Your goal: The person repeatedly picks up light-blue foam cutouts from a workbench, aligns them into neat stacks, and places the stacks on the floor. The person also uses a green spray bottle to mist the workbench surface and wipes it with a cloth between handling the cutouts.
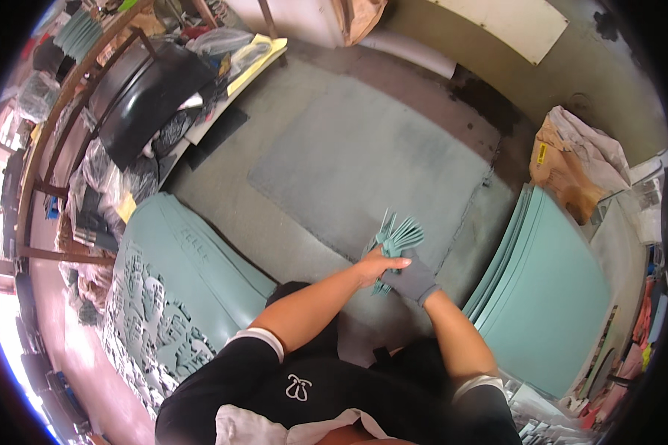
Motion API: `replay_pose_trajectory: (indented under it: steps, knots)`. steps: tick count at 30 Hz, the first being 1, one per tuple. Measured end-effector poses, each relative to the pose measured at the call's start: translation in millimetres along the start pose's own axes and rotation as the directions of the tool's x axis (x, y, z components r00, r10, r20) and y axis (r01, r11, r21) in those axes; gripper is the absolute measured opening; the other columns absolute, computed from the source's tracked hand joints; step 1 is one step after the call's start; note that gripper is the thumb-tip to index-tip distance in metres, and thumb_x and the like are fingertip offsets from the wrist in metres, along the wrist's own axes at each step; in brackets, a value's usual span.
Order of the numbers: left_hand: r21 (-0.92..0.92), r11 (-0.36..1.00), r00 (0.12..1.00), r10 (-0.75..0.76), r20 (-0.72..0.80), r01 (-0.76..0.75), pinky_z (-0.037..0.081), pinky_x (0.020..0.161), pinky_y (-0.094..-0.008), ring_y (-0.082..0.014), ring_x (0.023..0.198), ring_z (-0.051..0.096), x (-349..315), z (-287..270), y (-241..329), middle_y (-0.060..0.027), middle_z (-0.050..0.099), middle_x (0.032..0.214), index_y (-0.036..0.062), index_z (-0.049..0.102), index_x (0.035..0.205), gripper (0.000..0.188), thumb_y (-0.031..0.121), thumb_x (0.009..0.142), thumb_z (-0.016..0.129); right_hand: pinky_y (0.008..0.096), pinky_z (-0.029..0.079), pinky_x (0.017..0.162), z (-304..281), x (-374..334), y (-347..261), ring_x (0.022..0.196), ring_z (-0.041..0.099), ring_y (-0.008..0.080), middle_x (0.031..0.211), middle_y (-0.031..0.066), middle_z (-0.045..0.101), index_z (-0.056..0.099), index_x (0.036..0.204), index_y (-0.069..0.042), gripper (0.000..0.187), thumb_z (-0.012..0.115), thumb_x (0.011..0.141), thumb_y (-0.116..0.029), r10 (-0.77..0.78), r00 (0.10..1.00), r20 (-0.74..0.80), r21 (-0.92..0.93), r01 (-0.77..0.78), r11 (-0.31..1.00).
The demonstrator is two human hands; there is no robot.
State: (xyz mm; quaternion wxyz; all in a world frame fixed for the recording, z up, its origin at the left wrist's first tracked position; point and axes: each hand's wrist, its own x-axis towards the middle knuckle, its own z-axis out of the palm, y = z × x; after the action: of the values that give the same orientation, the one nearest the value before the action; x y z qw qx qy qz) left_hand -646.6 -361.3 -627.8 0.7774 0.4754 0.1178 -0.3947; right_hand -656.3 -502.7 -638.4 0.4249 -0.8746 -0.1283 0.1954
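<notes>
A bundle of thin green cut pieces (402, 234), fanned out at the top, is gripped between my hands in front of my body. My bare left hand (377, 265) is closed around the bundle with its thumb pointing right. Pressed against it, my right hand (413, 280) wears a grey glove and also closes on the pieces; its fingers are partly hidden. A few ends of the pieces stick out below the hands. To the left lies a large green sheet (193, 252), its lower left part full of cut-out shapes.
A stack of green sheets (549, 289) stands at the right, with a brown paper sack (571, 159) behind it. A flat grey square (371, 163) covers the floor ahead. On the left, a rack holds a curved black panel (148, 96), plastic bags and a yellow-edged board (256, 67).
</notes>
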Motion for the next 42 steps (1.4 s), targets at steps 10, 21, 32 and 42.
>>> replay_pose_trajectory:
  steps: [10, 21, 32, 42]
  knots:
    - [-0.297, 0.935, 0.945, -0.096, 0.313, 0.193, 0.049, 0.081, -0.0362, -0.024, 0.095, 0.059, 11.1, -18.2, -9.1, -0.0084, 0.06, 0.1, 0.0068, 0.052, 0.109, 0.031, 0.029, 0.087, 0.054, 0.0385, 0.046, 0.079, -56.4, -11.1, -23.1, 0.093, 0.056, 0.025, 0.1, 0.015, 0.057, 0.055, 0.104, 0.0, 0.051, 0.069, 0.072, -0.037, 0.127, 0.94, -0.318, 0.14, -0.086, 0.986]
    - [-0.139, 0.942, 0.479, -0.027, 0.877, 0.307, 0.047, 0.085, -0.0444, -0.0259, 0.099, 0.056, 3.0, -12.1, -10.5, -0.0108, 0.055, 0.102, 0.0053, 0.047, 0.118, 0.047, 0.04, 0.086, 0.052, 0.0332, 0.036, 0.096, -62.3, -14.5, -5.7, 0.115, 0.043, 0.0202, 0.124, 0.0103, 0.046, 0.034, 0.131, 0.0, 0.067, 0.066, 0.078, -0.026, 0.02, 1.0, -0.013, 0.676, -0.006, 0.737]
    - [-0.25, 0.923, 0.343, 0.143, 0.928, 0.292, 0.034, 0.097, -0.0504, -0.035, 0.12, 0.042, -8.5, -10.8, -3.7, -0.0207, 0.04, 0.131, 0.0007, 0.032, 0.134, 0.096, 0.076, 0.074, 0.038, 0.0287, 0.045, 0.078, -78.0, -24.1, -53.5, 0.085, 0.054, 0.0133, 0.091, 0.0038, 0.057, 0.054, 0.108, -0.001, 0.037, 0.064, 0.076, -0.017, 0.047, 0.997, -0.058, 0.704, 0.008, 0.71]
    - [-0.067, 0.991, 0.802, -0.056, 0.594, 0.119, 0.043, 0.086, -0.0403, -0.0261, 0.097, 0.055, -11.5, -7.5, -2.2, -0.0112, 0.056, 0.103, 0.0036, 0.048, 0.116, 0.058, 0.051, 0.084, 0.051, 0.0324, 0.043, 0.086, -63.7, -13.9, -28.5, 0.098, 0.051, 0.0177, 0.108, 0.0094, 0.052, 0.03, 0.134, -0.001, 0.074, 0.068, 0.076, -0.026, 0.217, 0.968, -0.122, 0.808, -0.03, 0.588]
